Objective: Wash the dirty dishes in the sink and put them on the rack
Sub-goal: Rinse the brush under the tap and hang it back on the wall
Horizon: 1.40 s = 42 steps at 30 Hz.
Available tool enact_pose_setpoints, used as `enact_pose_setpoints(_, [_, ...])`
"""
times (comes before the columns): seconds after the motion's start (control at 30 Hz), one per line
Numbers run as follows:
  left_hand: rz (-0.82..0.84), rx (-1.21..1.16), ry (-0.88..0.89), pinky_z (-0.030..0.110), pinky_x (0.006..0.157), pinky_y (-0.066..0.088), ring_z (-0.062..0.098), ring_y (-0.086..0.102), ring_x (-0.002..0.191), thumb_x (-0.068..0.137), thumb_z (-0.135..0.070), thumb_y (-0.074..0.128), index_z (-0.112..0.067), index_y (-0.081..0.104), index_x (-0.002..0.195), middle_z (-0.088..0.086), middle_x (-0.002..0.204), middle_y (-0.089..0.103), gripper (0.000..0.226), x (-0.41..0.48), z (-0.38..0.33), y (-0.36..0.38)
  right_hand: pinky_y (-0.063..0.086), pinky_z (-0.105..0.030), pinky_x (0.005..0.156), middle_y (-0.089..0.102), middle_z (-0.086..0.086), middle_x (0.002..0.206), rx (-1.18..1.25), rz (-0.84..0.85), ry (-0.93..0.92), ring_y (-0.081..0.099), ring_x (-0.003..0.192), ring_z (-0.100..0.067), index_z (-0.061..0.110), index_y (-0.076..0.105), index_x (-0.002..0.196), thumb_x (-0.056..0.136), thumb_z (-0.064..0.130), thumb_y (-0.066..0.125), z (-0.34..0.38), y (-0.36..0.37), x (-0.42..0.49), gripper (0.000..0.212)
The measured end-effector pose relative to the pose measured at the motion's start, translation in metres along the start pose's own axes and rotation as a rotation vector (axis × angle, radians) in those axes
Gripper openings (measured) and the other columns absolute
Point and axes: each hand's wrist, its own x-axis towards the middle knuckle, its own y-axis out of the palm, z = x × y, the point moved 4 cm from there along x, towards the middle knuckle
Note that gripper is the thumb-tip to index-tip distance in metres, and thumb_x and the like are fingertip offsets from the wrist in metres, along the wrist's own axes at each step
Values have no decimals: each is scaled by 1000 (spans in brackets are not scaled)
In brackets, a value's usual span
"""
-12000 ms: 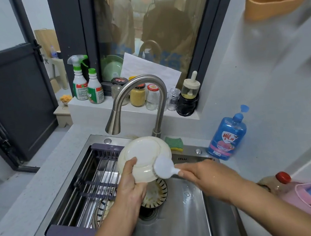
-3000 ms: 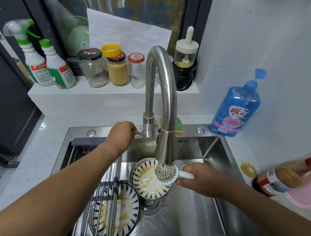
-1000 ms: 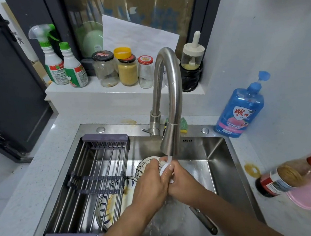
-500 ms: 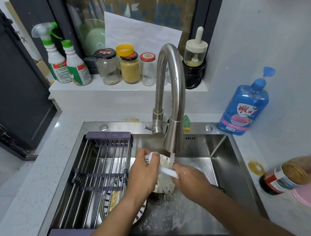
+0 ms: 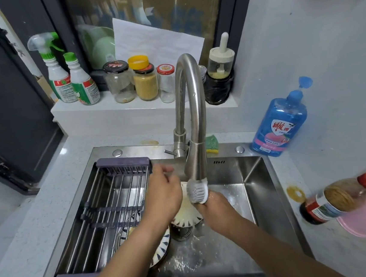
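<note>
Nearest, a large striped plate (image 5: 162, 248) lies flat on the floor of the sink (image 5: 232, 173), half tucked beneath the rack (image 5: 108, 208) that spans the sink's left side. It shows yellow residue, so I judge it unwashed. None of the dishes in view sits on top of the rack's bars.

Just beyond, a smaller striped plate (image 5: 185, 218) rests near the drain, coated in a yellowish film. The left hand (image 5: 162, 194) hovers over its left edge with fingers stretched out towards the back of the sink. It is blurred, and nothing is visible in it. The right hand (image 5: 215, 209) has its fingers wrapped round the handle of a white brush (image 5: 197, 191), bristle head up and right under the mouth of the tap (image 5: 192, 115). Whether water is running is not clear.

Behind the tap a green sponge (image 5: 211, 143) lies on the sink's back rim, and a blue soap bottle (image 5: 281, 122) stands on the desk (image 5: 55, 195) to the right.

By this view the job is early: the brush looks to be getting a rinse, and both plates have yet to be scrubbed, rinsed and moved onto the rack.
</note>
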Motion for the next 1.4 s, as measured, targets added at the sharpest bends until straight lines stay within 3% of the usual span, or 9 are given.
enact_pose_setpoints(0.33, [76, 226, 164, 40, 70, 45, 23, 56, 82, 94, -33, 52, -29, 34, 97, 2, 100, 54, 18, 15, -56, 22, 56, -36, 84, 71, 7, 106, 54, -3, 23, 65, 96, -13, 32, 66, 116, 94, 25, 65, 1, -5, 5, 23])
enact_pose_setpoints(0.53, [119, -28, 17, 30, 64, 41, 13, 55, 75, 100, -25, 55, -22, 46, 105, 0, 94, 58, 11, 21, -31, 33, 57, -30, 85, 76, 10, 99, 268, -75, 150, 69, 93, -9, 25, 72, 111, 93, 16, 70, -24, -25, 2, 20])
enact_pose_setpoints(0.67, [449, -307, -234, 38, 98, 50, 18, 65, 109, 102, -45, 54, -19, 63, 111, 7, 115, 70, 29, 10, 5, 53, 56, -32, 91, 77, 9, 101, 439, -35, 70, 71, 99, -7, 28, 72, 108, 83, 4, 77, -22, -26, 2, 34])
enact_pose_setpoints(0.8, [673, -525, -252, 43, 101, 54, 27, 70, 105, 86, -23, 74, -5, 67, 120, 20, 116, 73, 38, -5, 27, 72, 60, -34, 87, 78, -2, 99, 504, 59, -24, 74, 98, -17, 17, 72, 110, 74, -8, 81, -15, -25, -1, 45])
enact_pose_setpoints(1.03, [421, -636, -278, 31, 76, 58, 23, 71, 84, 97, -28, 63, -7, 70, 104, 16, 95, 74, 24, -1, 27, 83, 57, -31, 88, 78, -3, 99, 538, 73, -52, 72, 98, -16, 12, 74, 104, 89, 0, 73, -20, -29, -3, 19])
enact_pose_setpoints(1.17, [282, -750, -389, 29, 61, 59, 17, 71, 65, 104, -28, 55, -10, 62, 97, 10, 79, 72, 21, 4, 20, 90, 51, -42, 76, 69, 2, 87, 395, 118, 45, 62, 80, -15, 23, 69, 96, 89, 38, 71, -35, -23, -6, 17])
enact_pose_setpoints(1.2, [294, -773, -388, 31, 62, 61, 18, 72, 68, 102, -21, 59, -13, 60, 104, 12, 84, 72, 9, 3, 19, 92, 48, -43, 73, 66, 0, 84, 373, 130, 46, 59, 77, -16, 25, 68, 94, 87, 41, 68, -42, -21, -6, 18])
enact_pose_setpoints(1.3, [359, -722, -321, 43, 84, 61, 29, 74, 88, 82, -1, 81, -28, 56, 126, 15, 103, 76, 57, -3, 21, 96, 55, -32, 76, 74, 6, 94, 363, 131, 47, 69, 81, -11, 30, 67, 106, 97, 21, 60, -45, -20, -9, 14])
enact_pose_setpoints(1.4, [301, -706, -279, 42, 91, 59, 26, 72, 91, 78, -1, 84, -23, 54, 116, 13, 99, 75, 53, -9, 18, 98, 55, -25, 80, 75, 16, 96, 379, 109, 37, 69, 87, 1, 35, 65, 110, 98, 22, 60, -39, -17, -10, 19])
